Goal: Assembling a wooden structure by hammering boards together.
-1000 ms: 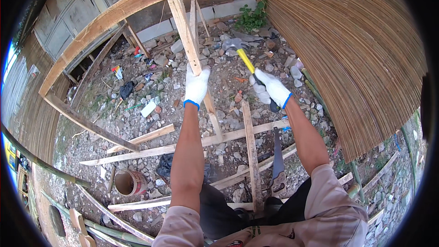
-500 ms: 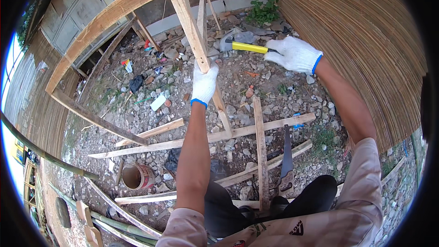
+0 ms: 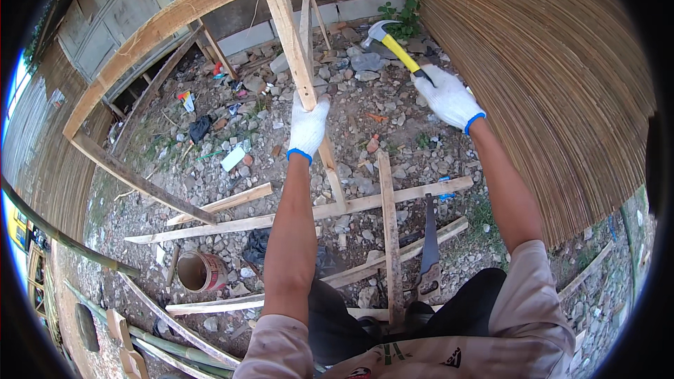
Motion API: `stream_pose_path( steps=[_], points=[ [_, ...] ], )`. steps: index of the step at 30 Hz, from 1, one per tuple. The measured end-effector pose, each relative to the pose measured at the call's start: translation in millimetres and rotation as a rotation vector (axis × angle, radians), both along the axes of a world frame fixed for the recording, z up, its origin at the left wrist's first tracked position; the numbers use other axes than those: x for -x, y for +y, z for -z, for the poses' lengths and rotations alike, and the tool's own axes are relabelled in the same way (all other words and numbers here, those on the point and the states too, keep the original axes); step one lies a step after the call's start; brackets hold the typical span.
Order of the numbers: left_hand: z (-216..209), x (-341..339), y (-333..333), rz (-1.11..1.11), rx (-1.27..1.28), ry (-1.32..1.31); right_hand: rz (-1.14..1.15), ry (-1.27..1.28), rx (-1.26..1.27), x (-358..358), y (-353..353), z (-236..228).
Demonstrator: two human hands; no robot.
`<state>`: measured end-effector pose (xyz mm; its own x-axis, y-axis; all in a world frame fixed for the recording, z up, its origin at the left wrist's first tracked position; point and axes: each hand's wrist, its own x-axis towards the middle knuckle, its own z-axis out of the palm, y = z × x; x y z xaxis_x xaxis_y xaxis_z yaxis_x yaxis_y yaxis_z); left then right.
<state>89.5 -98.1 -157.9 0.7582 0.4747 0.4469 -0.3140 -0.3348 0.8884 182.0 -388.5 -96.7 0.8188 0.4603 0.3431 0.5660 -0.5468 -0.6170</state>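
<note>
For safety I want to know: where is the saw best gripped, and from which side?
Probably by its brown handle, reaching down from the near side: the saw has its handle end nearest, its blade pointing away.

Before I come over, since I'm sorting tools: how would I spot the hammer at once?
Find the big brown slatted screen on the right. By its left edge, the gloved right hand grips the hammer. Its yellow-and-black handle sets it apart from the long-bladed saw lower in view.

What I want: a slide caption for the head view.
Gloved left hand grips a wooden bar; gloved right hand holds a yellow-handled hammer.
</note>
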Motion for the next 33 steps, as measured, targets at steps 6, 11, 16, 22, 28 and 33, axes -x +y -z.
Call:
stream_pose_path(
  steps=[6,11,16,22,28,33],
  points=[
    [-4,1,4,0.04,-0.025,0.09,-0.318,1.003,-1.293,131,56,89],
    [1,-4,6,-0.005,-0.021,0.024,-0.24,1.072,-1.45,150,92,110],
    [6,0,21,0.019,-0.009,0.096,-0.227,0.989,-1.24,139,67,89],
    [3,-2,7,-0.017,-0.041,0.062,-0.057,0.52,-2.323,123,64,78],
    [-2,5,16,-0.062,-0.05,0.046,-0.154,0.86,-1.02,143,78,114],
    [2,-1,14,-0.019,-0.071,0.13,-0.381,1.238,-1.552,149,94,109]
  ],
)
